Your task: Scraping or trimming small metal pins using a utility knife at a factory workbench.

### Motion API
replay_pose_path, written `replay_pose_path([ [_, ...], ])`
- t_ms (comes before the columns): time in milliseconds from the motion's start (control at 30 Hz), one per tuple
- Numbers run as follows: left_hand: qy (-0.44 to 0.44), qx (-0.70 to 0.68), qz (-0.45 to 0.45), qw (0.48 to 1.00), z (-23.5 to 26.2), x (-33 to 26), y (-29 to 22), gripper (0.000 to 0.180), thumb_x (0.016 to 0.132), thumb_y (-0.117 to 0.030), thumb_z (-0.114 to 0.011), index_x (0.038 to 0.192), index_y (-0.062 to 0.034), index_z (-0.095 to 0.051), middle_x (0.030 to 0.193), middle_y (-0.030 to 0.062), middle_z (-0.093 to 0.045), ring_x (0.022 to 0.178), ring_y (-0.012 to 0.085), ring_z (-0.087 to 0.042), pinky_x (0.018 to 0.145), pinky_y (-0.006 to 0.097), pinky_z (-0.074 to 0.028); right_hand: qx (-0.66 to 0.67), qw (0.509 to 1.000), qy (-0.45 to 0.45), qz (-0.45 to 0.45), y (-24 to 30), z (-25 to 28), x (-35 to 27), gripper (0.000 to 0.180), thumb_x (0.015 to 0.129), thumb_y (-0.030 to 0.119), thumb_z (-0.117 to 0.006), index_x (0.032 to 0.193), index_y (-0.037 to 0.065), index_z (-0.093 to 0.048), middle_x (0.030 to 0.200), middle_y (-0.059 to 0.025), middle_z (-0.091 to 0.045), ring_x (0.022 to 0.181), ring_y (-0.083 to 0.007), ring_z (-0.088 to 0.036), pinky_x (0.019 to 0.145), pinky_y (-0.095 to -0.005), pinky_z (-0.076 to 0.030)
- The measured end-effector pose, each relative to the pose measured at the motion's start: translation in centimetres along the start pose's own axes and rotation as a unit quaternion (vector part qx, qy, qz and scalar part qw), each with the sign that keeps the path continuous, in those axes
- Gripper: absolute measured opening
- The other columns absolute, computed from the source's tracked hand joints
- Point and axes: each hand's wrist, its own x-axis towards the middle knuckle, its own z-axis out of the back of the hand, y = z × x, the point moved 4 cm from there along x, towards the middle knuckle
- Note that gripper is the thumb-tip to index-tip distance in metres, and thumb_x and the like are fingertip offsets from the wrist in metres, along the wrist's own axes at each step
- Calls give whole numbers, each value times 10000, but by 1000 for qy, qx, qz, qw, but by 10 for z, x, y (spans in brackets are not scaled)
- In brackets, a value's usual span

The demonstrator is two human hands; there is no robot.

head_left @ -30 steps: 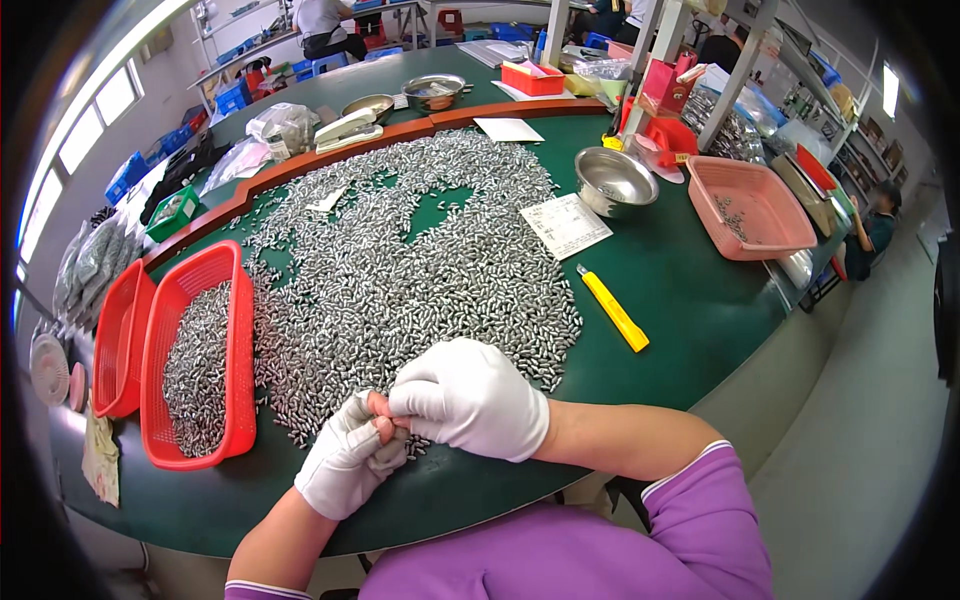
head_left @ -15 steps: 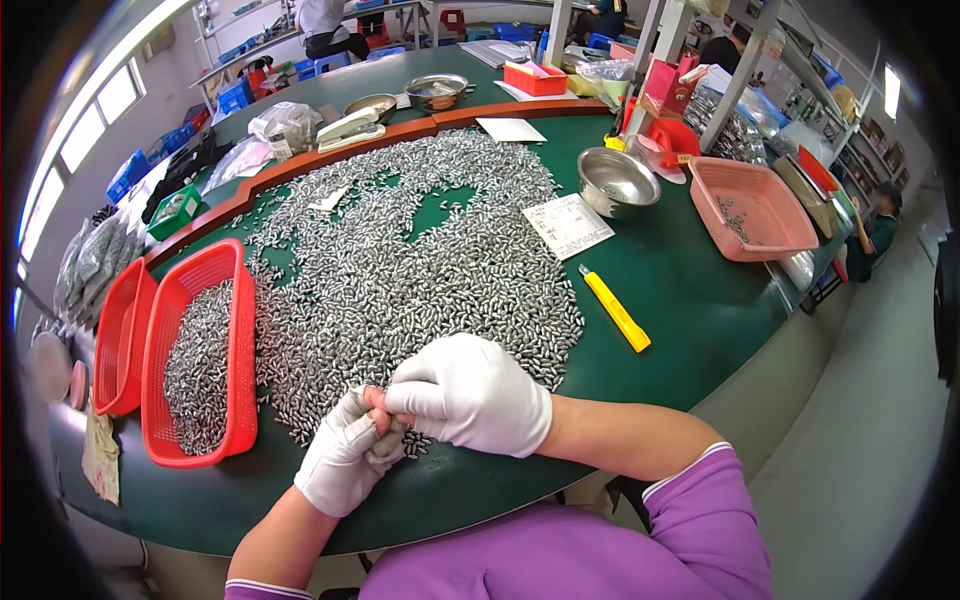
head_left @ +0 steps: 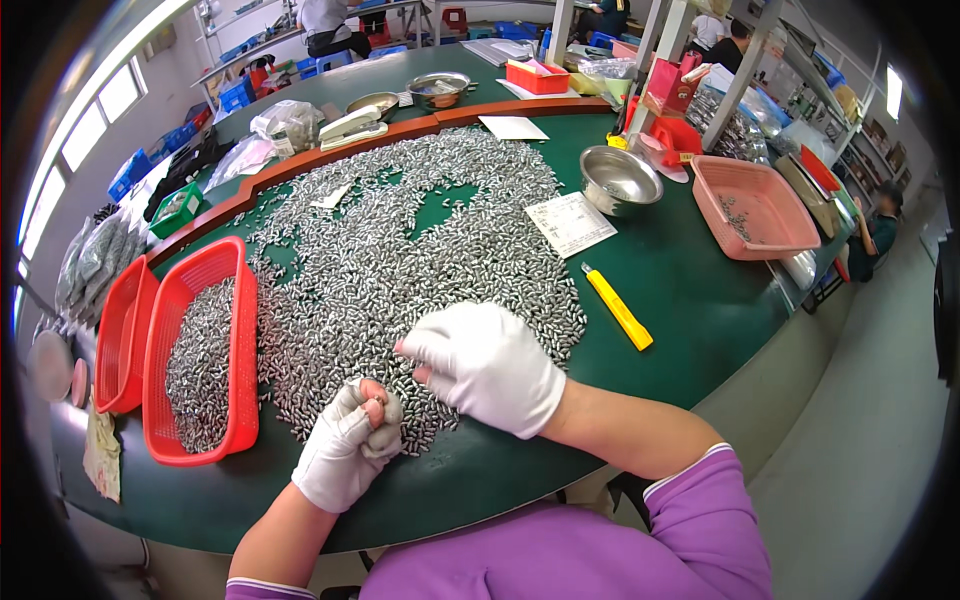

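Observation:
A wide heap of small silvery metal pieces [head_left: 470, 255], rounded and elongated, covers much of the green table. My left hand [head_left: 350, 440], in a white glove with bare fingertips, is closed at the near edge of the heap. Its thumb and forefinger press together; whatever they hold is too small to make out. To its right, my gloved right hand [head_left: 490, 370] hovers over the near part of the heap. A gap shows between its bare thumb and forefinger, and I see nothing between them. The other fingers are curled and partly hidden.
A red basket [head_left: 247, 350] full of similar pieces stands at the left. On the right lie a yellow cutter [head_left: 617, 308], a printed paper [head_left: 570, 225], a steel bowl [head_left: 620, 178] and a pink basket [head_left: 755, 250]. A brown raised edge [head_left: 400, 132] borders the far side.
My right hand has parted from the left and moved up and to the right over the heap, its thumb and forefinger spreading. My left hand has stayed nearly in place.

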Motion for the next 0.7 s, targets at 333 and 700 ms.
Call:
replay_pose_path([
  [333,-9,-5,7,1000,2,0,0,144,942,-223,-667,987,-144,-556,858,1,-504,635,73,-394,578,208,-325,-137,976,126,-114,-45,-16,-9,233,805,244,-694,991,103,-687,961,-64,-635,915,-271,-633,811,-397,-518],
  [700,-44,-32,-20,998,11,1,-9,119,949,-218,-647,989,-142,-565,781,-20,-481,579,64,-357,525,211,-286,-300,902,11,-310,-64,89,-24,332,802,259,-707,1091,96,-687,1077,-102,-666,1014,-301,-627,899,-399,-501],
])
